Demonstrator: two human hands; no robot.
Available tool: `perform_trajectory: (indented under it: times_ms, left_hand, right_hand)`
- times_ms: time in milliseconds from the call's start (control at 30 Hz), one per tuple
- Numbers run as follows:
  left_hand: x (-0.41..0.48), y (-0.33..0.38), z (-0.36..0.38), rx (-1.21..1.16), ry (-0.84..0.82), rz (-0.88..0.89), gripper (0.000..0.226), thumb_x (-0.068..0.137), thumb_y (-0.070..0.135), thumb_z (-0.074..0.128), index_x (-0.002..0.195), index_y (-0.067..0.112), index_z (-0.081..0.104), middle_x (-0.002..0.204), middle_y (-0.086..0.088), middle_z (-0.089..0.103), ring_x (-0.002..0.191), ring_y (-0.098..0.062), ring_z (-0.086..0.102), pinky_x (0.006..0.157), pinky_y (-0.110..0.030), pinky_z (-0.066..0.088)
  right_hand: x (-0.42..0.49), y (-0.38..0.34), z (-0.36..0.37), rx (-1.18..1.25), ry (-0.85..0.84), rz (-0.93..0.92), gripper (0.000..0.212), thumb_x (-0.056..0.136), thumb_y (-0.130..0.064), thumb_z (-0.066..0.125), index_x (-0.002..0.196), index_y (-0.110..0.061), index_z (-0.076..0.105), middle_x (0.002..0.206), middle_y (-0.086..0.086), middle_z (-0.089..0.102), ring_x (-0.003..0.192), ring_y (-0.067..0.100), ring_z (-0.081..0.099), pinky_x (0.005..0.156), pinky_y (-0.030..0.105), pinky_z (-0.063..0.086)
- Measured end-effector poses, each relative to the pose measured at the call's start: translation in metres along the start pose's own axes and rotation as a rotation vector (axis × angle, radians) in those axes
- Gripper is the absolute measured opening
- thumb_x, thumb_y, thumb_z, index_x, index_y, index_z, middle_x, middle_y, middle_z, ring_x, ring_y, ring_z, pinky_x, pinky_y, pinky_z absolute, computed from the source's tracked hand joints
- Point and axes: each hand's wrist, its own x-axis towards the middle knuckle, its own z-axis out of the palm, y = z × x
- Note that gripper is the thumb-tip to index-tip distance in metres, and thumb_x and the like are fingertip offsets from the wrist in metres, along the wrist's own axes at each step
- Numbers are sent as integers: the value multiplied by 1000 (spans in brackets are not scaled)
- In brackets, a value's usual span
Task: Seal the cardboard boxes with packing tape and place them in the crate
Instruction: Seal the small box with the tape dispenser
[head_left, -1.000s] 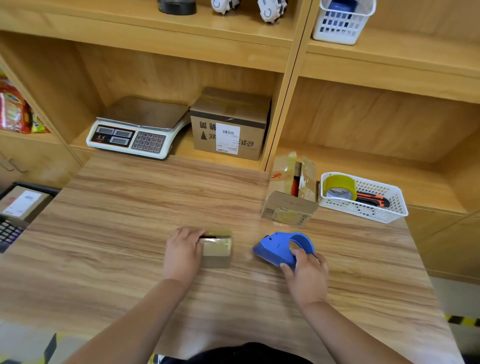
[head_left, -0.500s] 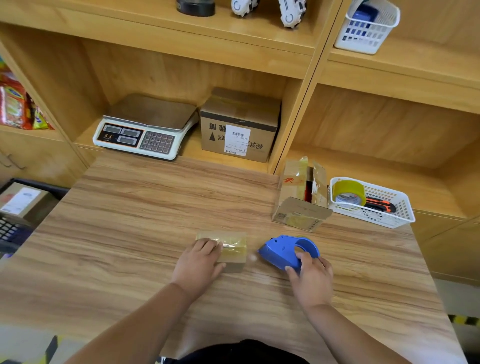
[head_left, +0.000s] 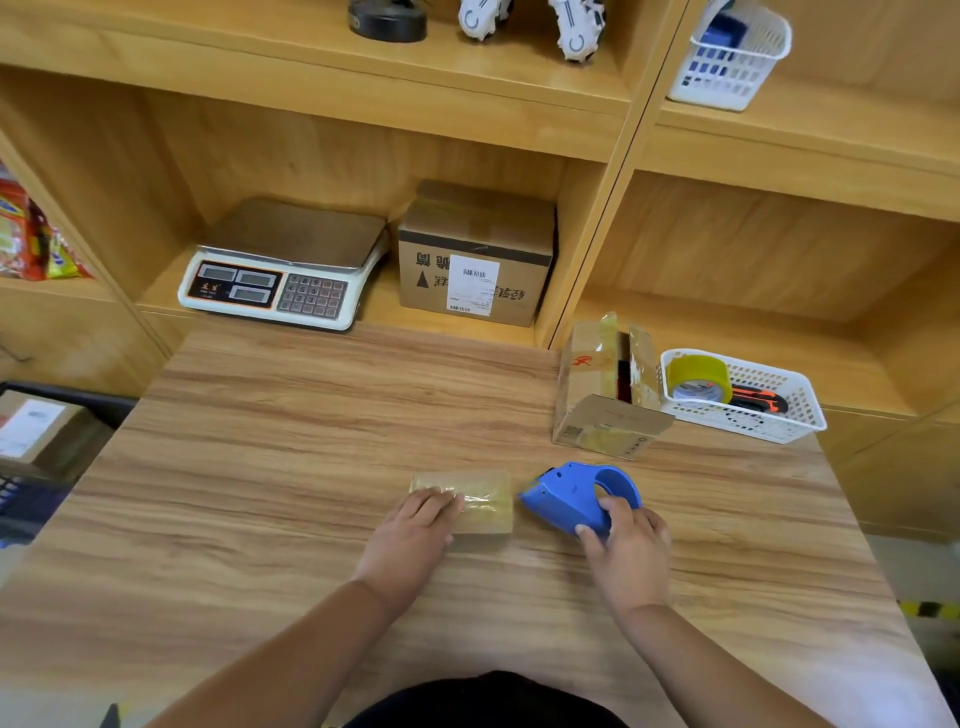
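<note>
A small cardboard box (head_left: 480, 501) with shiny tape across its top lies on the wooden table (head_left: 260, 467). My left hand (head_left: 410, 535) rests flat on the box's left part, fingers straight. Just right of the box sits a blue tape dispenser (head_left: 571, 493); my right hand (head_left: 631, 551) grips its near end. A second cardboard box (head_left: 608, 395) with raised flaps stands at the table's back right. A dark crate (head_left: 104, 405) at the far left holds a labelled box (head_left: 36, 431).
A white basket (head_left: 779, 415) with a yellow tape roll (head_left: 698, 376) and an orange cutter stands right of the open box. In the shelf behind are a weighing scale (head_left: 280, 275) and a larger labelled carton (head_left: 475, 254). Snack packets sit at far left.
The small box has been turned so its taped face is up, and my left hand moved from its left side onto its top. My right hand stays on the dispenser.
</note>
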Motion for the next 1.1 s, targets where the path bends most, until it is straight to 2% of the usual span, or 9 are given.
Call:
perform_trajectory:
  times_ms: [133, 267, 500, 633, 700, 800, 900, 1000, 1100]
  left_hand:
    - [-1, -8, -4, -11, 43, 52, 63, 37, 26, 95, 97, 16, 76, 98, 1, 71, 91, -18, 69, 78, -32, 56]
    - [-2, -11, -7, 10, 46, 87, 58, 44, 30, 93, 97, 19, 76, 102, 1, 70, 95, -19, 68, 84, -38, 55]
    - [7, -13, -12, -69, 81, 100, 49, 45, 26, 91, 91, 18, 75, 94, 3, 70, 87, -17, 68, 83, -29, 54]
    - [14, -12, -16, -161, 89, 21, 44, 46, 20, 91, 87, 19, 75, 87, 6, 69, 79, -16, 67, 83, -23, 40]
    - [20, -12, -21, -209, 51, -50, 44, 59, 20, 86, 100, 19, 73, 94, 6, 69, 87, -16, 66, 88, -22, 39]
    - [33, -13, -26, -366, -45, -164, 47, 89, 29, 59, 134, 19, 51, 127, 4, 57, 121, -18, 46, 104, -25, 25]
    - [48, -10, -32, -519, -24, -208, 54, 89, 34, 57, 140, 23, 44, 135, 6, 50, 128, -13, 36, 105, -22, 22]
    - [58, -5, -42, -565, -13, -193, 45, 84, 30, 64, 129, 24, 57, 127, 9, 57, 124, -10, 40, 101, -20, 26]
    - [61, -3, -48, -674, 28, -242, 9, 83, 21, 66, 91, 23, 71, 94, 15, 65, 105, -9, 53, 85, -15, 34]
  right_hand:
    - [-3, -5, -4, 44, 29, -39, 41, 57, -8, 89, 92, -1, 68, 64, 9, 64, 78, 39, 63, 90, 37, 29]
    - [-4, -9, -5, 60, 24, -39, 39, 63, -9, 86, 96, 0, 68, 76, 13, 67, 90, 42, 61, 94, 37, 26]
    - [-6, -15, -13, 80, 10, -59, 38, 65, -9, 85, 98, -2, 67, 82, 10, 68, 95, 41, 59, 95, 35, 27]
    - [-7, -20, -15, 94, 38, -87, 39, 61, -8, 87, 95, -3, 68, 81, 8, 68, 91, 38, 60, 94, 37, 32]
    - [-7, -22, -17, 109, 34, -85, 38, 63, -8, 86, 96, -4, 68, 84, 8, 68, 97, 39, 58, 96, 36, 31]
    - [-6, -23, -18, 108, 6, -104, 35, 69, -11, 83, 100, -5, 67, 90, 7, 68, 107, 39, 53, 97, 31, 25]
    - [-5, -27, -21, 129, -26, -104, 35, 76, -18, 78, 107, -8, 66, 98, 5, 67, 117, 33, 45, 103, 34, 29]
    - [-5, -32, -26, 144, -30, -126, 34, 75, -17, 79, 105, -8, 66, 95, 4, 67, 115, 34, 47, 102, 40, 33]
    - [-1, -36, -33, 156, -8, -185, 34, 72, -12, 81, 102, -6, 67, 93, 5, 67, 110, 37, 53, 99, 41, 34]
